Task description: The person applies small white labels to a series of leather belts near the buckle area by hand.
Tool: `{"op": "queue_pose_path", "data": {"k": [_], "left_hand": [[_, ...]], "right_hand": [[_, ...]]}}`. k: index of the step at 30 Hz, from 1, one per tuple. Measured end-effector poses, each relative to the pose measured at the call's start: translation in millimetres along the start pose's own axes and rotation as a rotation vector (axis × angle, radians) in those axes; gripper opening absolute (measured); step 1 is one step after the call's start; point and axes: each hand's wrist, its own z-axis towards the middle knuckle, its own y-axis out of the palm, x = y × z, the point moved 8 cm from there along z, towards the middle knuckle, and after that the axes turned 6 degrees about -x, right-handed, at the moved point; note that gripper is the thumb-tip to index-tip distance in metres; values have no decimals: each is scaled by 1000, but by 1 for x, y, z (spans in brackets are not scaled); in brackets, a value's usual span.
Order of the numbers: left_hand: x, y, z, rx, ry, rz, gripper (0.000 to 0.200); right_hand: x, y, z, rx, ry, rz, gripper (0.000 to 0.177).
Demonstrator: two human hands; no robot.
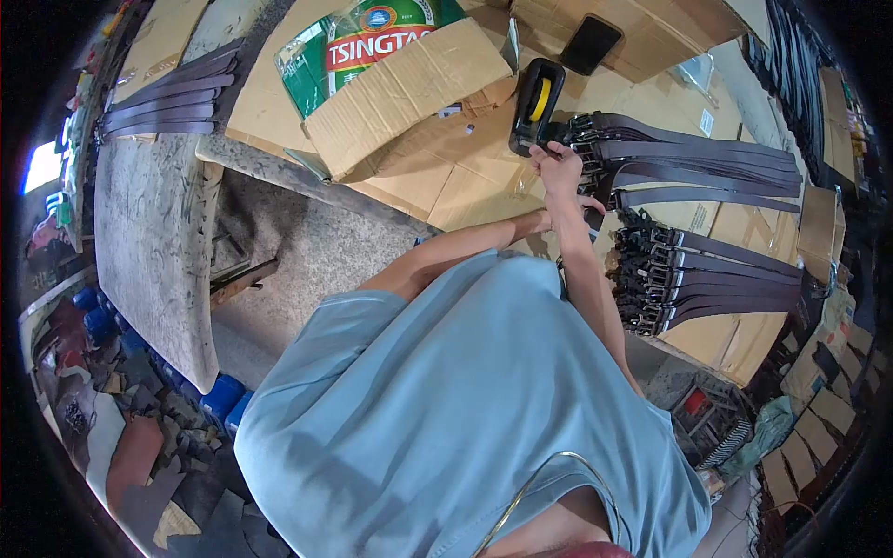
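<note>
My right hand (560, 170) is closed in a pinch just below a black tape dispenser (521, 119) with a yellow core. Whatever lies between its fingertips is too small to make out. Partly hidden behind my right forearm, my left hand (588, 204) has its fingers around a dark belt (597, 216). Beside both hands a bundle of dark belts (707, 153) lies with its buckles towards me. Nearer my body rests a second bundle of belts (726, 279), its metal buckles lined up on the left.
Cardboard sheets (446, 186) cover the worktable. An open carton (409, 98) with green Tsingtao packaging stands at the back, near a black phone (592, 45). More straps (177, 98) lie on the left table (149, 223). Scraps (139, 456) litter the floor at lower left.
</note>
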Motion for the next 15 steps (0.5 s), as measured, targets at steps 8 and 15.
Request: {"op": "queue_pose_path", "data": {"k": [8,15], "left_hand": [[-7,2,-1,-17,-91,-28,48],[-11,0,2,-20,-141,-67,50]], "right_hand": [[8,6,-2,-61,-7,-77,19],[0,10,-8,-63,-139,-152,19]]}}
